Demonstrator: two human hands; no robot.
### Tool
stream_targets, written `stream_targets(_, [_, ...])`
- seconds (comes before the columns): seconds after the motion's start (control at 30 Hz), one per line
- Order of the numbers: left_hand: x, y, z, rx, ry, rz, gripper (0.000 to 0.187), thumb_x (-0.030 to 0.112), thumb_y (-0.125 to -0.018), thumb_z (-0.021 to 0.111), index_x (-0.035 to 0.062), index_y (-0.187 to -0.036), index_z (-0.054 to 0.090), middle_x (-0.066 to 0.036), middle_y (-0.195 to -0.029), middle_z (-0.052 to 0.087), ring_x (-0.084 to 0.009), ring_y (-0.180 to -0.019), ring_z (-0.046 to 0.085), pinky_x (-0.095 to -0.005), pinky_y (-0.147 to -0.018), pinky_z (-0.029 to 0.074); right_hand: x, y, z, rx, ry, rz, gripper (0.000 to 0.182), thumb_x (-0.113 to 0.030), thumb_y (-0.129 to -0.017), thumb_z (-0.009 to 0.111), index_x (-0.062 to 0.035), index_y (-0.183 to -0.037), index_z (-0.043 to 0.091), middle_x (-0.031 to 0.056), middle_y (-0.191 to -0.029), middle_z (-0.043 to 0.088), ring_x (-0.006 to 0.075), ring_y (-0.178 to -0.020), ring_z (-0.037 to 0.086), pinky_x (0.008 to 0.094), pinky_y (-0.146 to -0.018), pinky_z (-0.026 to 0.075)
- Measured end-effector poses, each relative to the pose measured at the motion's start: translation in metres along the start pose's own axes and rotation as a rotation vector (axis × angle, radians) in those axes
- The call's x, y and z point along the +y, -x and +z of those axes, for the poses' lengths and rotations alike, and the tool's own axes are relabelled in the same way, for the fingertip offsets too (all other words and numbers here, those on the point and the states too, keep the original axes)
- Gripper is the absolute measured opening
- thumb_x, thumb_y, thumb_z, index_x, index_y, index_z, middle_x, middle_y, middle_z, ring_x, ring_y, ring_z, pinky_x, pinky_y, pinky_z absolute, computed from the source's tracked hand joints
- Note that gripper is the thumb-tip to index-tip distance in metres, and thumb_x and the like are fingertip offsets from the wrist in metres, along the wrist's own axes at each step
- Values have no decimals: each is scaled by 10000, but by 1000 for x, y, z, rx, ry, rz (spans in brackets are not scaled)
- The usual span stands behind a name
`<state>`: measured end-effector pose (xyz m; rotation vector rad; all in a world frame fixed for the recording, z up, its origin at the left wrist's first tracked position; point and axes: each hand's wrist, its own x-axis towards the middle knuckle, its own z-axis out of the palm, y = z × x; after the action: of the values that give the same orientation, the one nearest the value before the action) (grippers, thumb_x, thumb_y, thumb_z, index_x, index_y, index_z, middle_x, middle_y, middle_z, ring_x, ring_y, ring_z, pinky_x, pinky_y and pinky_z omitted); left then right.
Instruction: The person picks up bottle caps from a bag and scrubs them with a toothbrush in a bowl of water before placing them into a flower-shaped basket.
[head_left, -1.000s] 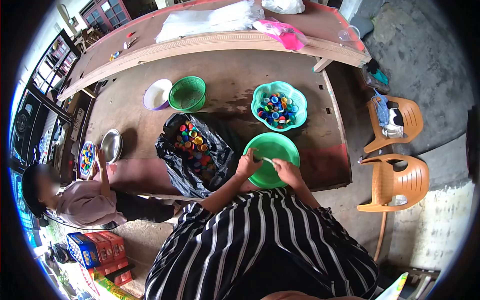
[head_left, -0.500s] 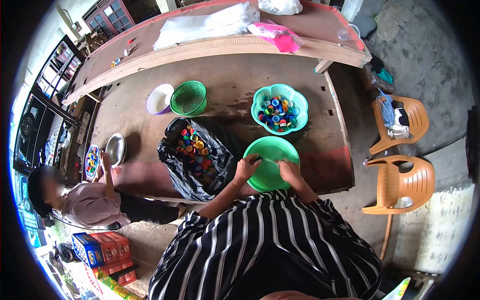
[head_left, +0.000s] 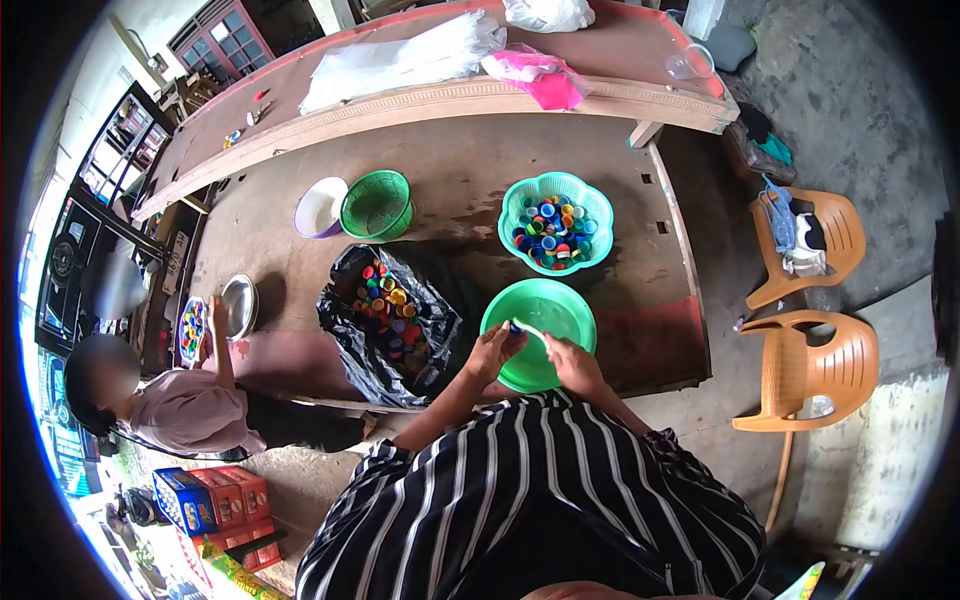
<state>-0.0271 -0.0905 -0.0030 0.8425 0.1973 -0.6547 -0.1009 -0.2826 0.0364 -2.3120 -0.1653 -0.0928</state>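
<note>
Above the near rim of a round green basin (head_left: 548, 296), which holds what looks like water, both my hands are close together. My left hand (head_left: 492, 352) pinches a dark blue bottle cap (head_left: 515, 327). My right hand (head_left: 574, 364) is closed around a slim white toothbrush (head_left: 532, 330), its head touching the cap; the fine detail is small. Behind the basin, a turquoise scalloped basket (head_left: 511, 208) holds many coloured bottle caps (head_left: 550, 232). A black plastic bag (head_left: 345, 345) to the left stands open with more caps (head_left: 388, 300) inside.
Farther back are a green mesh basket (head_left: 377, 205) and a white-purple bowl (head_left: 318, 208). At left, a seated person (head_left: 190, 410) reaches toward a plate of caps (head_left: 193, 330) beside a metal bowl (head_left: 240, 305). A raised shelf (head_left: 420, 105) spans the back; orange chairs (head_left: 825, 365) stand right.
My left hand has lifted slightly with the cap, and the toothbrush in my right hand has come up out of the basin to meet it. The view has shifted slightly.
</note>
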Motion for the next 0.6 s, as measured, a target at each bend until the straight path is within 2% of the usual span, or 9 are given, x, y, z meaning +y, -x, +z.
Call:
stream_targets(0.03, [0, 0, 1, 1, -2, -1, 295, 234, -961, 497, -19, -1112, 512, -122, -1002, 628, -198, -921, 630, -323, -844, 525, 2, 1, 0, 1, -2, 1, 363, -148, -886, 510, -97, -1245, 521, 178, -908, 610, 369, -790, 619, 436, -669, 495])
stream_targets(0.13, [-3, 3, 5, -10, -48, 8, 311, 249, -958, 509, -16, -1121, 517, -103, -983, 623, -161, -889, 613, -285, -825, 507, 3, 0, -7, -49, 158, 196, 350, -154, -887, 513, -83, -1229, 525, 172, -915, 608, 369, -783, 616, 440, -655, 494])
stream_targets(0.17, [-4, 3, 7, -7, -43, 14, 311, 249, -958, 509, -16, -1121, 517, -103, -983, 623, -161, -889, 613, -285, -825, 507, 2, -1, -10, -54, 160, 190, 350, -154, -887, 513, -83, -1229, 525, 172, -915, 608, 369, -783, 616, 440, -655, 494])
stream_targets(0.23, [-6, 5, 8, 22, -36, 12, 315, 248, -959, 507, -19, -1125, 522, -102, -989, 619, -157, -899, 608, -282, -837, 501, -1, 1, -11, -23, -7, 4, 346, -162, -889, 510, -86, -1226, 527, 170, -924, 608, 363, -772, 621, 444, -643, 498])
stream_targets(0.37, [-14, 2, 0, -33, -14, 63, 321, 247, -960, 504, -24, -1130, 520, -99, -1002, 616, -157, -901, 605, -282, -844, 498, 12, 3, -11, -121, 107, 40, 355, -150, -890, 507, -95, -1241, 516, 161, -931, 608, 355, -774, 623, 439, -645, 502])
stream_targets(0.43, [-16, 6, 2, 20, -31, 59, 324, 245, -961, 501, -26, -1136, 520, -96, -1014, 614, -155, -908, 604, -279, -852, 496, 10, -1, -15, -45, 115, 119, 374, -128, -881, 519, -111, -1254, 505, 158, -932, 607, 349, -777, 622, 441, -641, 501])
stream_targets(0.47, [-17, 9, 3, 33, -25, 67, 324, 245, -961, 501, -26, -1136, 520, -96, -1014, 614, -155, -908, 604, -279, -852, 496, 12, 0, -12, -33, 20, 9, 390, -107, -871, 525, -115, -1260, 496, 159, -948, 607, 352, -769, 624, 442, -638, 501])
stream_targets(0.57, [-15, 17, 8, 32, 45, 102, 330, 242, -961, 502, -30, -1147, 515, -94, -1008, 616, -145, -895, 604, -273, -844, 498, 12, 2, -13, -204, 78, 8, 382, -78, -869, 511, -73, -1251, 511, 133, -941, 616, 303, -800, 630, 395, -672, 505])
stream_targets(0.6, [-15, 20, 11, 83, -14, 90, 333, 242, -961, 502, -29, -1154, 514, -91, -1008, 617, -141, -892, 603, -269, -841, 499, 9, 1, -19, -182, 130, 7, 385, -65, -871, 505, -70, -1256, 508, 137, -947, 611, 294, -810, 632, 388, -676, 506])
